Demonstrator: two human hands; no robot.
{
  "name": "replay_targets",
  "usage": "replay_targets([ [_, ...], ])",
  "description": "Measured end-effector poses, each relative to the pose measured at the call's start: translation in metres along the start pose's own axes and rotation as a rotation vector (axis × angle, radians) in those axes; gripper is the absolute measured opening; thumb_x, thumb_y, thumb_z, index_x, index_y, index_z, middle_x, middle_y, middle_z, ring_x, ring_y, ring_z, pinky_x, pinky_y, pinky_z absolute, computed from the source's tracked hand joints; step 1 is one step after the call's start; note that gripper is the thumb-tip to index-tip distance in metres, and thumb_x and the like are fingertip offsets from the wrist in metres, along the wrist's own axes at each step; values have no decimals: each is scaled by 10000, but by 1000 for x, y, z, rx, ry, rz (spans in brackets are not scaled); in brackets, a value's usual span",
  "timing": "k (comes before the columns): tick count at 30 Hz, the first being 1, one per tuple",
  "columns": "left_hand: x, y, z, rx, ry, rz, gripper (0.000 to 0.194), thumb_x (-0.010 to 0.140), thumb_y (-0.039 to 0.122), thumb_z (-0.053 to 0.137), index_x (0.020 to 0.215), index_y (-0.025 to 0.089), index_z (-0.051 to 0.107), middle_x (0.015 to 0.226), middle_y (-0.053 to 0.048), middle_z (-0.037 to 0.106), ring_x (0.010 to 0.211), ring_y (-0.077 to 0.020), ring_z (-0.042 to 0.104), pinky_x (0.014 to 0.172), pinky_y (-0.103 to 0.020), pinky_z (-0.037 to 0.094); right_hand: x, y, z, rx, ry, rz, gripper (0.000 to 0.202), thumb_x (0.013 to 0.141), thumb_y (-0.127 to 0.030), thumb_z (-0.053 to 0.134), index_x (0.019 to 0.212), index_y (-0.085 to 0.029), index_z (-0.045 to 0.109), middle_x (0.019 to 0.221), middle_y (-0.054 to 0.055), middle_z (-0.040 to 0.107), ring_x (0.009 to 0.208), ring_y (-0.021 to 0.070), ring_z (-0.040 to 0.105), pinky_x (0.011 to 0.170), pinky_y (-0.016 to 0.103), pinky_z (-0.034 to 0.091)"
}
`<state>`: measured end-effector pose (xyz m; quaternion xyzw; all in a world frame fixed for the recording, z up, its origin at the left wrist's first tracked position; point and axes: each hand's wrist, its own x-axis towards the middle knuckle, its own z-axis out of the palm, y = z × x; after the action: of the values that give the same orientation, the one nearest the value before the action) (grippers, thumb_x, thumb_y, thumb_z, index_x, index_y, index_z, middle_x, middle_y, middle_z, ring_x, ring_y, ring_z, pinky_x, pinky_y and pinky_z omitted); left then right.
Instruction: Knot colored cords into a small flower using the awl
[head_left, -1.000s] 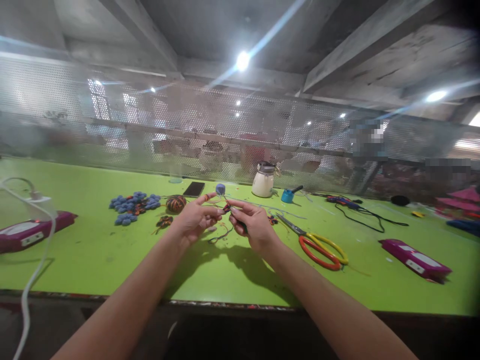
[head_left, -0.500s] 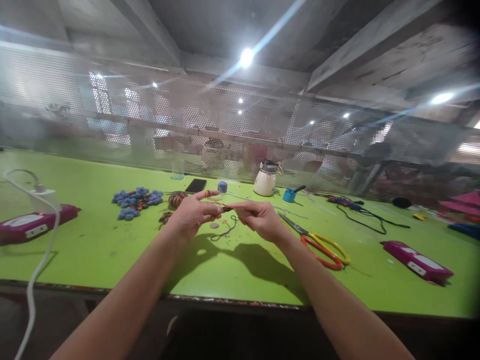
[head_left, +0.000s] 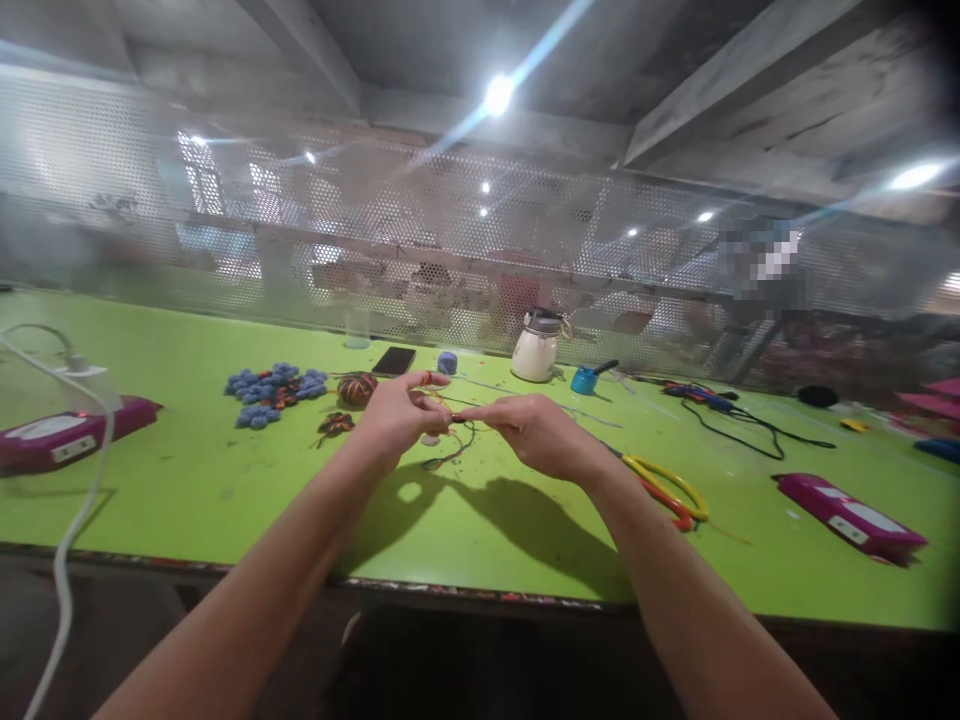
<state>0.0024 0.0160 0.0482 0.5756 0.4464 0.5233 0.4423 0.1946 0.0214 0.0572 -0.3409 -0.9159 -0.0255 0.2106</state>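
Observation:
Over the middle of the green table, my left hand [head_left: 405, 412] pinches a small dark piece of yarn work [head_left: 457, 417] between thumb and fingers. Orange yarn loops round its raised forefinger. My right hand [head_left: 536, 430] is closed, forefinger stretched to the same piece; whatever lies inside its grip is hidden. Below the hands a dark multicoloured yarn tail [head_left: 450, 460] trails onto the table. Left of my left hand are a striped yarn ball [head_left: 355, 389] and a small dark-and-orange yarn piece [head_left: 335, 425]. Scissors with yellow and orange handles [head_left: 679, 480] lie partly behind my right forearm.
Blue crocheted flower pieces [head_left: 274, 390] lie left, near a purple power strip [head_left: 64, 435] with a white cable. Behind stand a phone [head_left: 394, 361], blue yarn ball [head_left: 447, 363], white jug [head_left: 535, 350] and blue pot [head_left: 583, 380]. Another purple strip [head_left: 847, 515] lies right.
My right hand has turned so its back shows more, and its wrist now covers the scissors' blades. My left hand still pinches the yarn piece. The view has shifted slightly.

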Motion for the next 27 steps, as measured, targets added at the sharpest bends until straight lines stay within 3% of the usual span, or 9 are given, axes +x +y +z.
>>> replay_targets([
  [5,6,-8,2,52,-11,11,499,529,92,678,1013,136,564,582,16,642,516,-127,577,576,-268,471,-2,-8,-3,-247,-44,41,494,856,-62,438,1235,-351,566,778,29,649,648,122,507,581,241,288],
  [11,8,-13,3,123,-7,26,421,556,95,655,965,152,576,585,10,638,524,-130,577,575,-263,462,-3,-14,0,-410,-55,62,563,819,-69,454,1267,-405,516,728,11,598,558,111,408,524,280,162],
  [27,6,-14,5,371,-21,89,226,643,150,617,869,152,637,558,-24,657,574,-191,631,591,-295,455,-4,-20,7,-520,-98,62,531,812,-80,451,1229,-395,544,706,19,577,521,117,412,523,296,147],
])
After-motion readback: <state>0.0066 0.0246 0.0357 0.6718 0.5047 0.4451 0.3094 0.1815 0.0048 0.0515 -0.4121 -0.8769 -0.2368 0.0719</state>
